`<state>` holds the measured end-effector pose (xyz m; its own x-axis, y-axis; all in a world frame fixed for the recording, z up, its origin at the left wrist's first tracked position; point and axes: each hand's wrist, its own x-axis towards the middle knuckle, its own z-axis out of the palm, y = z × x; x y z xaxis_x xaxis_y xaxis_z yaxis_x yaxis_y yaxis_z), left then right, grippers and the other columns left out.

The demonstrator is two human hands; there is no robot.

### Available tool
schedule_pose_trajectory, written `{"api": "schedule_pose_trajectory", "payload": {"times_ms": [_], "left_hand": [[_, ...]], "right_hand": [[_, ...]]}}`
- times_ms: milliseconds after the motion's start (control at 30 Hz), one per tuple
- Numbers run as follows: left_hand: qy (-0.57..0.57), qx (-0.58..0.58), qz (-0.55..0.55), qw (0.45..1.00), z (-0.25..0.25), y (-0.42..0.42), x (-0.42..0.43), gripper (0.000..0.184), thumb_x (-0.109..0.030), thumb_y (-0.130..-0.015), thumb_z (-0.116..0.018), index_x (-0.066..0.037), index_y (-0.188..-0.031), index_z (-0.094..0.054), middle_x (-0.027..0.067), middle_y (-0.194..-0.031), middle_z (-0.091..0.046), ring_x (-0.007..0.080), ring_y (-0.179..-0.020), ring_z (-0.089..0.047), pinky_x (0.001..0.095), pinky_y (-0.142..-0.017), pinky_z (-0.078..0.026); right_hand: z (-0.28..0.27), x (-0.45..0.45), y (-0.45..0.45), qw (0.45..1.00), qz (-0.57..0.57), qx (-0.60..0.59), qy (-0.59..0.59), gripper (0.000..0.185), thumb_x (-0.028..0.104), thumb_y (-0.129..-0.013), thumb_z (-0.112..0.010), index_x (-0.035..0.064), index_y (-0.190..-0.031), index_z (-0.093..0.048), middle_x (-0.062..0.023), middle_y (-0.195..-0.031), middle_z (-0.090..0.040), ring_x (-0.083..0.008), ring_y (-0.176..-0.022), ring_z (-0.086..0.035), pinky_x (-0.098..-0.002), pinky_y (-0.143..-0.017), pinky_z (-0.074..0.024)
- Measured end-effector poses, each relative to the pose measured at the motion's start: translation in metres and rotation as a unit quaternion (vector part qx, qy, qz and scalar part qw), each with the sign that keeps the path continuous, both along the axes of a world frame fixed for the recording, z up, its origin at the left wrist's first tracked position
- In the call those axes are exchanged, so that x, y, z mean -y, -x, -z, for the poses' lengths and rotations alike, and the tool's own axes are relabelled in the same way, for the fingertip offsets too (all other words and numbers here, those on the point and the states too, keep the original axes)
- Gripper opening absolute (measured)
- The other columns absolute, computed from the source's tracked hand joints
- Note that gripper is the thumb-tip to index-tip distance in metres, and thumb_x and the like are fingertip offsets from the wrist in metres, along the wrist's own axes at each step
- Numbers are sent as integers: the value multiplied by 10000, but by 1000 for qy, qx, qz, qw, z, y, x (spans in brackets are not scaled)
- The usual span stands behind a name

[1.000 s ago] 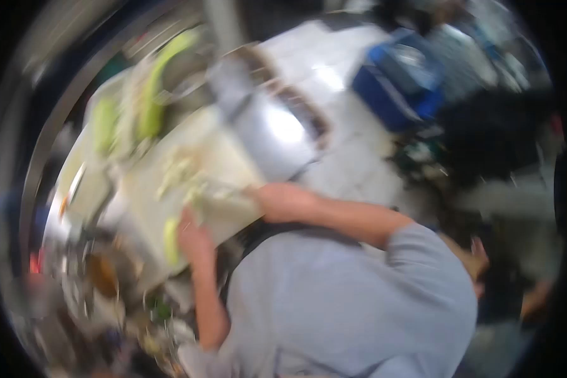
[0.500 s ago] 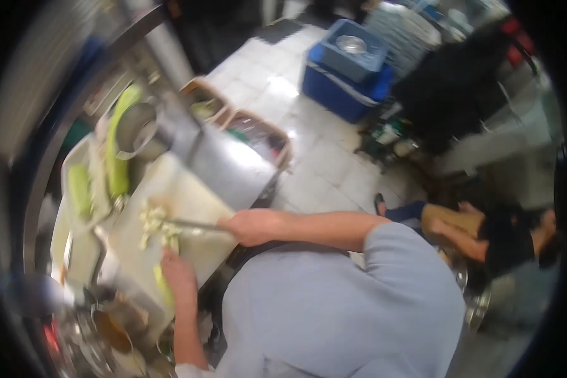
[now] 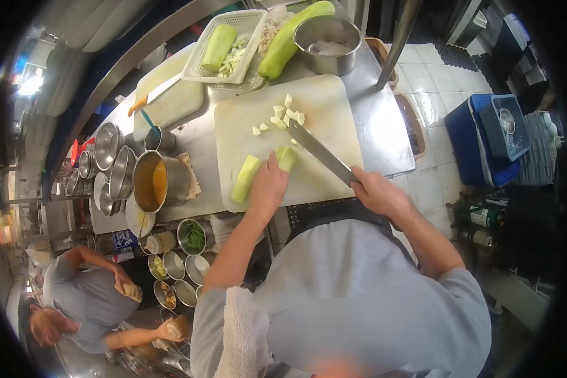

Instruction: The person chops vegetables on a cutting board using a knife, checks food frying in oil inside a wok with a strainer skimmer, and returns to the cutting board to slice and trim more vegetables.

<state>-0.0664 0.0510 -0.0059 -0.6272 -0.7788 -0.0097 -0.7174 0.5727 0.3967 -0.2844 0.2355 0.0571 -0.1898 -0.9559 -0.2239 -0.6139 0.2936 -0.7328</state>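
Note:
My right hand is wrapped round the handle of a long kitchen knife, its blade angled across the cutting board. The blade's tip is by several pale cut chunks. The fingers of my left hand press on a short piece of peeled green gourd. Left of that hand, a longer gourd piece lies on the board.
Beyond the board are a whole gourd, a steel pot and a white basket. A second knife lies on another board. Left are steel bowls and a pot of orange liquid. A co-worker stands lower left.
My view has swung, bringing the board to the upper middle and the co-worker at lower left into sight. The knife stays in my right hand, and my left hand remains at the gourd.

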Motion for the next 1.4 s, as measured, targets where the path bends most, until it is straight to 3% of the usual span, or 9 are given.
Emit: {"api": "schedule_pose_trajectory", "payload": {"times_ms": [100, 200, 300, 400, 600, 800, 967, 1200, 1400], "left_hand": [[-53, 25, 6, 998, -8, -6, -13, 463, -91, -877, -557, 75, -1305, -499, 257, -1081, -607, 427, -962, -616, 494, -834, -514], [146, -78, 49, 985, 23, -13, -2, 409, -53, -881, -553, 55, -1276, -541, 237, -1125, -594, 414, -1053, -574, 484, -911, -486], [89, -94, 23, 991, 17, -8, -7, 378, -57, -879, -596, 27, -1248, -580, 206, -1174, -578, 382, -1131, -528, 469, -956, -459], [215, -82, 106, 967, 26, -11, -12, 399, -92, -856, -659, 10, -1235, -592, 181, -1209, -569, 356, -1148, -522, 463, -947, -459], [182, -107, 80, 974, 14, -1, -24, 412, -140, -824, -705, -10, -1204, -613, 144, -1229, -581, 362, -1183, -511, 480, -1009, -407], [158, -123, 190, 961, 5, 42, 3, 422, -152, -836, -674, 7, -1222, -607, 155, -1262, -577, 367, -1222, -489, 496, -1012, -406], [144, -135, 101, 975, 3, 24, 7, 372, -127, -821, -674, 16, -1161, -623, 164, -1218, -586, 386, -1157, -514, 490, -976, -430], [57, -149, 89, 983, 7, -2, -6, 303, -100, -756, -704, -5, -1029, -615, 176, -1075, -588, 376, -1047, -529, 484, -916, -450], [6, -152, 64, 986, 7, -20, -4, 283, -74, -740, -681, -14, -1005, -603, 180, -1094, -579, 382, -1048, -530, 485, -916, -453]], "right_hand": [[8, -1, -1, 1000, 7, -3, 1, 182, 114, -940, -551, 4, -1070, -488, -304, -772, -617, -515, -805, -596, -591, -693, -438], [11, -2, 0, 1000, -3, 11, -4, 198, 117, -939, -553, -2, -1084, -492, -305, -784, -622, -516, -814, -597, -592, -701, -438], [16, -1, 4, 1000, -9, 26, -13, 203, 120, -940, -556, -6, -1087, -497, -309, -796, -624, -516, -822, -597, -592, -702, -432], [27, 1, 8, 999, 12, 36, -2, 196, 127, -943, -556, -7, -1074, -500, -311, -802, -625, -518, -825, -594, -590, -700, -426], [11, 2, 12, 999, 25, 22, -10, 174, 132, -945, -556, -6, -1026, -486, -307, -785, -618, -524, -808, -585, -590, -696, -423], [16, -1, 5, 999, 31, 15, 21, 168, 120, -941, -565, -4, -1019, -481, -297, -763, -615, -525, -794, -583, -591, -683, -420], [-3, -9, 11, 996, 67, -52, 41, 193, 110, -943, -564, -2, -1065, -465, -297, -758, -609, -516, -788, -587, -585, -676, -424], [-6, -14, 6, 999, -36, -25, -21, 210, 126, -953, -549, -3, -1089, -454, -288, -775, -630, -487, -789, -616, -580, -692, -454], [8, 2, 0, 995, -89, -49, -20, 217, 118, -947, -540, 3, -1105, -444, -285, -746, -632, -489, -760, -624, -588, -694, -474]]}}
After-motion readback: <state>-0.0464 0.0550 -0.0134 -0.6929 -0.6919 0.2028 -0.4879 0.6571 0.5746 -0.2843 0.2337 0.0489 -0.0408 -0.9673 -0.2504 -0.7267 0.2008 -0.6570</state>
